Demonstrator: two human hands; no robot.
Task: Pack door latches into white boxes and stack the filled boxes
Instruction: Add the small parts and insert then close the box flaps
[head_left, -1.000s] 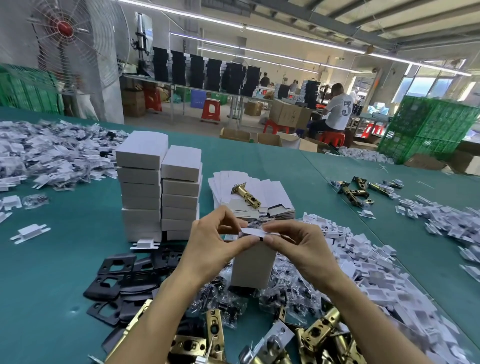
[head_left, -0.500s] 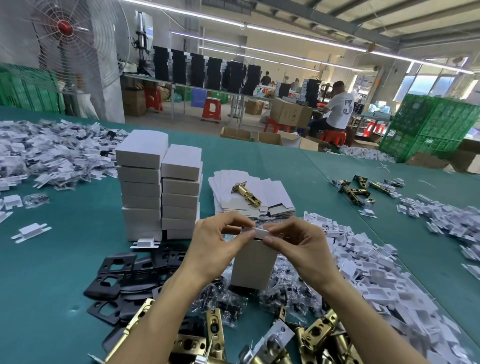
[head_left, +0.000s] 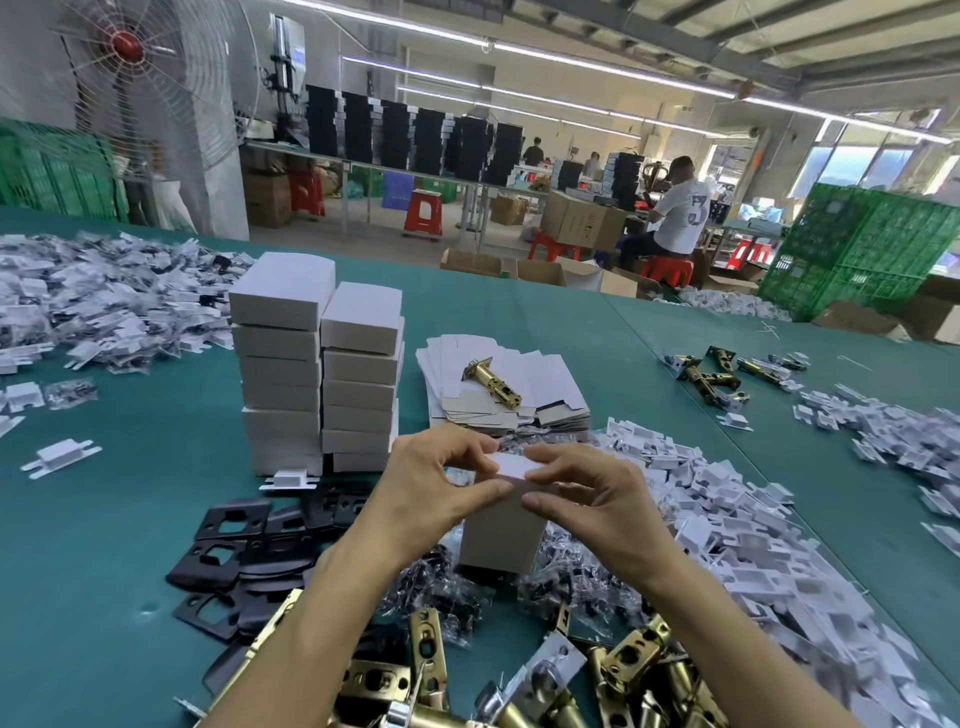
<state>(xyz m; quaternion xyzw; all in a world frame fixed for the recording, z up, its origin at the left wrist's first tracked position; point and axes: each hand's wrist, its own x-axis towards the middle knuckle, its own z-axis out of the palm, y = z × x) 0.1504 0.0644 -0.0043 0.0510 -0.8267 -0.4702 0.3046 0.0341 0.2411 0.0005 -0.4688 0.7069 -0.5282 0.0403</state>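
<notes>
Two stacks of closed boxes (head_left: 280, 364) stand finished on the table (head_left: 130, 519), while the left hand (head_left: 431, 483) and right hand (head_left: 597, 499) pinch the top flap of an upright white box (head_left: 501, 535), apparently closing it, with many brass latches (head_left: 623, 670) and flat blanks (head_left: 519, 374) left to pack

The stacked boxes (head_left: 280, 364) are plain white, the table (head_left: 104, 545) teal. The latches (head_left: 631, 662) are brass-gold; the plates (head_left: 228, 522) black.
</notes>
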